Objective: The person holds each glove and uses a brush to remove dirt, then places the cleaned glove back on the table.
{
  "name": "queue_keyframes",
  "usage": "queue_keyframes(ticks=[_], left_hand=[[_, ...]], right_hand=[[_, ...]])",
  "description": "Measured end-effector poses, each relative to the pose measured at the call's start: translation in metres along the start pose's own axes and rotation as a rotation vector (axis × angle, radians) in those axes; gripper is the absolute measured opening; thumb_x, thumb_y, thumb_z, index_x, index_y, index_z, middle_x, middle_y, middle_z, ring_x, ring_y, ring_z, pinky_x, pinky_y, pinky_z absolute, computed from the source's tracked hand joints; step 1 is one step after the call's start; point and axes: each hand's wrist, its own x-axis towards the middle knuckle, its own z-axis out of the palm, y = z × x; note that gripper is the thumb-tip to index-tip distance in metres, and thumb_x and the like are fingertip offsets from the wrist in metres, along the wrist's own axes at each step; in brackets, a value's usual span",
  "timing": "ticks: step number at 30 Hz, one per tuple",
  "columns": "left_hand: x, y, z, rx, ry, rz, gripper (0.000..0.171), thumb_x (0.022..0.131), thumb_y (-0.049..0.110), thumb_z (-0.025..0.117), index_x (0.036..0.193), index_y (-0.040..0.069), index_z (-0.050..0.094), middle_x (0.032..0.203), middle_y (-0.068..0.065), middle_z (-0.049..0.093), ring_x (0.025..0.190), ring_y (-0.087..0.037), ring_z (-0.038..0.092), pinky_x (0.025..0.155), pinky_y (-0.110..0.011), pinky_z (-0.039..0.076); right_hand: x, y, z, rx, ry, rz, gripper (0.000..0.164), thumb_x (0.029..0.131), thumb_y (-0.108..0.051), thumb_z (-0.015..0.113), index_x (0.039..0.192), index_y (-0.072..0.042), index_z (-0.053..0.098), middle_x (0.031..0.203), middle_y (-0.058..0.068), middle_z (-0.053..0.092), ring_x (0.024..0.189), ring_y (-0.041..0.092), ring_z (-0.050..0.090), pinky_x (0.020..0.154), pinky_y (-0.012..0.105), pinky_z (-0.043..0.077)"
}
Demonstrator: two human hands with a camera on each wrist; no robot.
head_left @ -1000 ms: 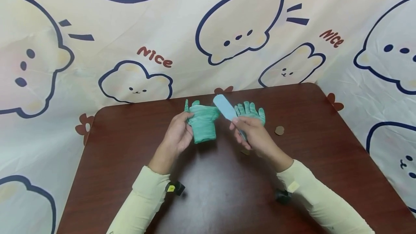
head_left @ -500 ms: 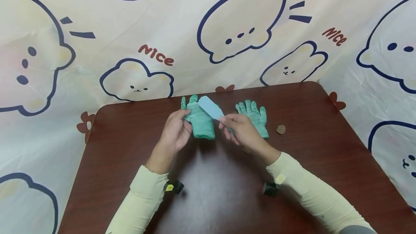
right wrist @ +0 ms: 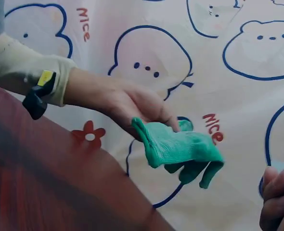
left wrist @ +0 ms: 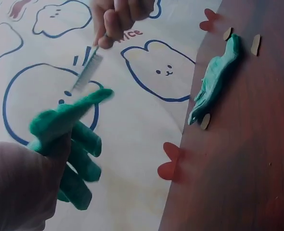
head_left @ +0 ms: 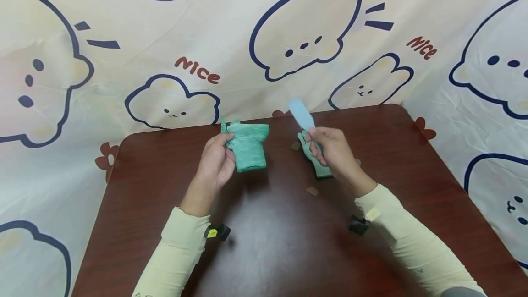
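In the head view my left hand holds a green knit glove up off the table, thumb on top near its edge. The glove's fingers droop in the right wrist view, where its cuff faces the arm. My right hand grips the handle of a light blue brush, apart from the held glove. Short pale bristles show in the left wrist view. A second green glove lies on the table, partly hidden behind my right hand.
Several small flat brown pieces lie around the second glove, one brown piece towards the front and another brown piece at its left. The dark wooden table ends at a printed cloth backdrop.
The brush was over the held glove half a second ago; my right hand has since drawn it up and right. The held glove shifted slightly left, and its fingers have flopped back.
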Motion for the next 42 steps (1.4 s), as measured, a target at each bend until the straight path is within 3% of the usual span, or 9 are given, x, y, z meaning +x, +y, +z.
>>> queue_keyframes(ticks=[6, 10, 17, 20, 22, 25, 28, 35, 42], left_hand=[[0.007, -0.01, 0.015, 0.016, -0.053, -0.008, 0.04, 0.112, 0.014, 0.035, 0.15, 0.001, 0.032, 0.143, -0.004, 0.046, 0.134, -0.01, 0.045, 0.122, -0.033, 0.035], [0.009, -0.02, 0.026, 0.013, -0.08, 0.023, 0.037, 0.113, 0.02, 0.035, 0.142, -0.002, 0.04, 0.132, -0.003, 0.053, 0.126, -0.006, 0.052, 0.119, -0.027, 0.039], [0.006, -0.018, 0.024, 0.021, -0.078, 0.072, 0.046, 0.111, 0.024, 0.031, 0.144, -0.007, 0.039, 0.122, -0.004, 0.062, 0.111, -0.008, 0.065, 0.098, -0.027, 0.056], [0.003, -0.011, 0.019, 0.051, -0.034, 0.055, 0.038, 0.11, 0.028, 0.032, 0.132, 0.0, 0.048, 0.105, -0.001, 0.065, 0.092, -0.009, 0.067, 0.08, -0.023, 0.057], [0.002, -0.004, 0.014, 0.062, 0.015, 0.059, 0.03, 0.11, 0.029, 0.034, 0.121, 0.007, 0.051, 0.101, 0.003, 0.061, 0.087, -0.004, 0.06, 0.076, -0.02, 0.054], [0.002, 0.006, 0.007, 0.052, 0.082, 0.072, 0.022, 0.11, 0.028, 0.035, 0.116, 0.011, 0.048, 0.109, 0.007, 0.049, 0.097, -0.002, 0.048, 0.084, -0.016, 0.048], [0.002, 0.008, 0.005, 0.018, 0.082, 0.095, 0.02, 0.111, 0.021, 0.036, 0.121, 0.009, 0.047, 0.116, 0.007, 0.039, 0.107, -0.002, 0.039, 0.094, -0.012, 0.041], [0.003, -0.009, 0.023, 0.095, 0.003, 0.06, 0.025, 0.109, 0.014, 0.048, 0.129, -0.001, 0.052, 0.122, -0.003, 0.053, 0.115, -0.01, 0.053, 0.097, -0.023, 0.052], [0.004, -0.011, 0.03, 0.164, 0.01, 0.065, 0.046, 0.108, 0.011, 0.05, 0.149, -0.005, 0.04, 0.142, -0.014, 0.053, 0.131, -0.023, 0.055, 0.113, -0.041, 0.047]], right_hand=[[-0.008, -0.004, 0.016, -0.02, -0.133, -0.037, 0.039, 0.109, -0.026, 0.05, 0.098, 0.01, 0.06, 0.058, 0.001, 0.051, 0.04, 0.011, 0.038, 0.036, 0.023, 0.03], [-0.012, 0.0, 0.037, -0.1, -0.201, -0.014, 0.037, 0.109, -0.027, 0.051, 0.096, 0.006, 0.063, 0.06, 0.004, 0.054, 0.04, 0.015, 0.041, 0.037, 0.025, 0.034], [-0.01, 0.002, 0.037, -0.124, -0.086, 0.0, 0.036, 0.108, -0.028, 0.053, 0.095, 0.003, 0.064, 0.06, 0.004, 0.052, 0.044, 0.015, 0.041, 0.039, 0.026, 0.034], [-0.006, 0.002, 0.026, -0.072, -0.038, 0.02, 0.037, 0.108, -0.029, 0.052, 0.095, 0.004, 0.062, 0.06, 0.002, 0.05, 0.045, 0.012, 0.04, 0.039, 0.025, 0.033], [-0.003, 0.002, 0.016, -0.021, -0.001, 0.039, 0.038, 0.109, -0.029, 0.05, 0.095, 0.004, 0.06, 0.059, 0.0, 0.048, 0.045, 0.01, 0.039, 0.039, 0.023, 0.032], [0.0, 0.004, 0.001, 0.044, 0.033, 0.053, 0.037, 0.11, -0.03, 0.047, 0.094, 0.003, 0.057, 0.058, -0.002, 0.047, 0.044, 0.009, 0.037, 0.038, 0.022, 0.031], [-0.001, 0.003, -0.001, 0.058, 0.002, 0.03, 0.037, 0.11, -0.029, 0.046, 0.093, 0.001, 0.056, 0.057, -0.003, 0.046, 0.043, 0.009, 0.036, 0.038, 0.022, 0.03], [-0.012, -0.004, 0.036, -0.052, -0.139, -0.038, 0.036, 0.109, -0.028, 0.049, 0.095, 0.003, 0.06, 0.06, 0.003, 0.05, 0.043, 0.014, 0.041, 0.038, 0.025, 0.035], [-0.015, -0.009, 0.045, -0.07, -0.138, -0.058, 0.035, 0.109, -0.029, 0.05, 0.093, 0.0, 0.061, 0.06, 0.005, 0.051, 0.043, 0.016, 0.042, 0.038, 0.026, 0.037]])
